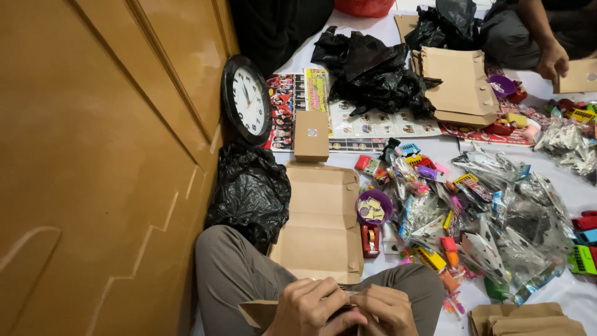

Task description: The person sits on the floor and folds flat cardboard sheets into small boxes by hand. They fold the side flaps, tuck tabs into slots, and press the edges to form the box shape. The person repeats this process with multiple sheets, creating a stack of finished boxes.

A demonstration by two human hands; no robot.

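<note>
Both hands folding a cardboard piece [258, 311] in the lap.
Left hand [308, 308] & right hand [382, 311] pinching it shut-tight; looks light, stiff, best gripped at edges.

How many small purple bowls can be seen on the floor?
2. One purple bowl sits beside the flat cardboard box; another purple bowl lies near the other person's hand. More may be hidden.

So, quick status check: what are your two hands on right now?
Left hand and right hand both closed on a folded brown cardboard piece over the lap. Flat cardboard box ahead. Nothing in the way.
</note>
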